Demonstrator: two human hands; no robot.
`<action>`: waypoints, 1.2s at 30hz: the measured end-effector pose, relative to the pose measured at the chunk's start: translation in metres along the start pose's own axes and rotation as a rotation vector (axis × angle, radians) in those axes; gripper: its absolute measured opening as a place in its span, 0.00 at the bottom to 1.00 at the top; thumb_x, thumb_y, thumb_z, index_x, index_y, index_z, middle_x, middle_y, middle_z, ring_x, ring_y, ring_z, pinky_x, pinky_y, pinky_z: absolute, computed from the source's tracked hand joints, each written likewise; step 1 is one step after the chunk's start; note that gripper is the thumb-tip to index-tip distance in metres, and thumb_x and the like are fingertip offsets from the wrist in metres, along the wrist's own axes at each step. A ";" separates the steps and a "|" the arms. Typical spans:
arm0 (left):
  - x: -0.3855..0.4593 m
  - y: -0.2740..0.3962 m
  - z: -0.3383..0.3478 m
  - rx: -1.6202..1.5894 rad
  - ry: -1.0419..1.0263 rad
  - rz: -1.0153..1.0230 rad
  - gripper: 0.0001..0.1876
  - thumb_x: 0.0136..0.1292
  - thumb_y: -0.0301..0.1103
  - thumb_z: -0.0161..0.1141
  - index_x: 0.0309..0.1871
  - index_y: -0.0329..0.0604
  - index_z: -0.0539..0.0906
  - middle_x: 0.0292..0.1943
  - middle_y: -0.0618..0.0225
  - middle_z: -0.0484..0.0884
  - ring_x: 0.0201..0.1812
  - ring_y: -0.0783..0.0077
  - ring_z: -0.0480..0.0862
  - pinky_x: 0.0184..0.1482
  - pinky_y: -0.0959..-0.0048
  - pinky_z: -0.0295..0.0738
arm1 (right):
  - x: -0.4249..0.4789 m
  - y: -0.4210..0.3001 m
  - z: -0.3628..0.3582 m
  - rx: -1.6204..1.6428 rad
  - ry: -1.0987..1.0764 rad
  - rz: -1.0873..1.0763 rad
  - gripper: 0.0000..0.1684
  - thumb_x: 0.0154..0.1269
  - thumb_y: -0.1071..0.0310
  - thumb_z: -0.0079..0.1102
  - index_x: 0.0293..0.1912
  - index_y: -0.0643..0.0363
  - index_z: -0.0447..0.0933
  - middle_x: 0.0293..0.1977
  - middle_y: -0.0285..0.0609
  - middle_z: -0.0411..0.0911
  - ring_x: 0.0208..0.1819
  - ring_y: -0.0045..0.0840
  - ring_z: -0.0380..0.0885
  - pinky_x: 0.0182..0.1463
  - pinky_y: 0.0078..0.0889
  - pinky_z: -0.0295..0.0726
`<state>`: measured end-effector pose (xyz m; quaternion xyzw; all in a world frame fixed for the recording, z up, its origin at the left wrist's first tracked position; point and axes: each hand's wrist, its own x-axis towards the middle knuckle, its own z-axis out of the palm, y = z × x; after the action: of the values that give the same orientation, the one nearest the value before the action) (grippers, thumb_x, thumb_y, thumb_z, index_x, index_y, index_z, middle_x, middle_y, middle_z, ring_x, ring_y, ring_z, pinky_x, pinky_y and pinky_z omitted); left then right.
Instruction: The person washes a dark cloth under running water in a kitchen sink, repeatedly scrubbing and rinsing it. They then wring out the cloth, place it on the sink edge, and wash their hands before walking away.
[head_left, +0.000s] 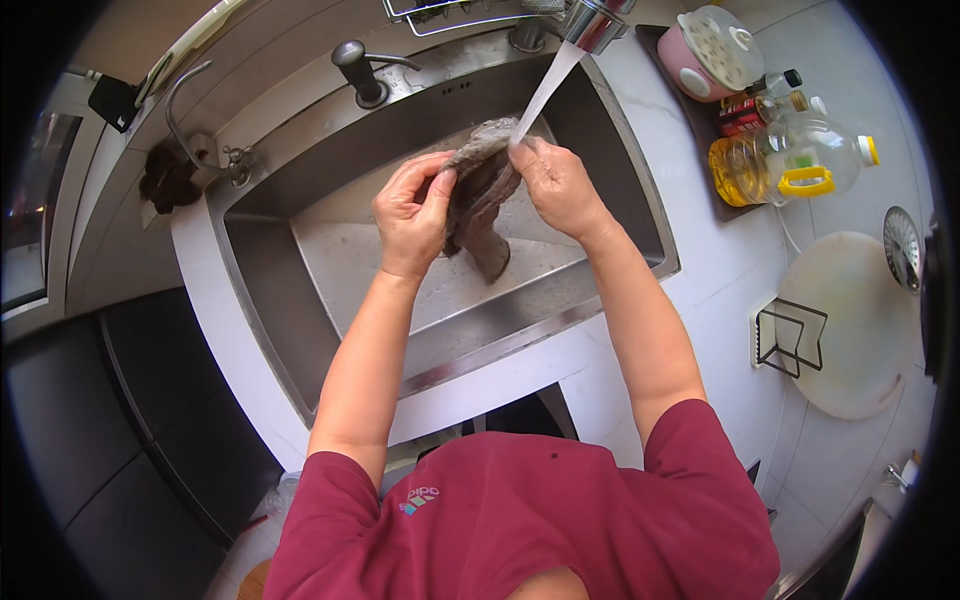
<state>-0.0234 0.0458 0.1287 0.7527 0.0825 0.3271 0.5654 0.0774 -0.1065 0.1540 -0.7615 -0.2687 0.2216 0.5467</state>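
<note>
A wet grey-brown cloth hangs between my hands above the basin of a stainless steel sink. My left hand pinches its upper left edge between thumb and fingers. On the other side, my right hand grips the upper right edge. Water runs from the chrome faucet onto the cloth beside my right thumb. The cloth's lower end dangles over the sink floor. Part of its edge is hidden behind my fingers.
Along the sink's back rim stand a soap dispenser pump and a thin curved tap. To the right are a pink lidded pot, an oil bottle, a wire rack and a round cutting board.
</note>
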 end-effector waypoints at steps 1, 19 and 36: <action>0.001 0.003 0.000 -0.011 0.013 -0.044 0.07 0.63 0.28 0.58 0.40 0.32 0.78 0.31 0.69 0.80 0.33 0.80 0.76 0.40 0.80 0.72 | -0.002 -0.010 -0.002 -0.129 0.011 -0.010 0.20 0.72 0.58 0.45 0.47 0.66 0.74 0.33 0.40 0.77 0.36 0.18 0.71 0.42 0.24 0.72; 0.068 0.017 -0.007 0.699 -0.553 -0.028 0.34 0.43 0.54 0.70 0.46 0.38 0.71 0.33 0.51 0.81 0.38 0.52 0.82 0.40 0.63 0.76 | 0.041 -0.006 0.003 0.654 -0.036 0.268 0.18 0.72 0.58 0.45 0.43 0.64 0.74 0.38 0.37 0.77 0.39 0.17 0.73 0.46 0.24 0.74; 0.063 0.025 -0.004 -0.242 -0.478 -0.347 0.14 0.54 0.24 0.48 0.44 0.35 0.76 0.31 0.75 0.77 0.30 0.85 0.73 0.34 0.84 0.70 | 0.028 0.000 -0.028 0.128 -0.245 0.025 0.20 0.43 0.69 0.66 0.40 0.65 0.77 0.35 0.41 0.79 0.37 0.21 0.77 0.43 0.26 0.75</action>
<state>0.0167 0.0718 0.1766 0.7103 0.0349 0.0471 0.7014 0.1167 -0.1084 0.1616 -0.6957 -0.3092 0.3364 0.5543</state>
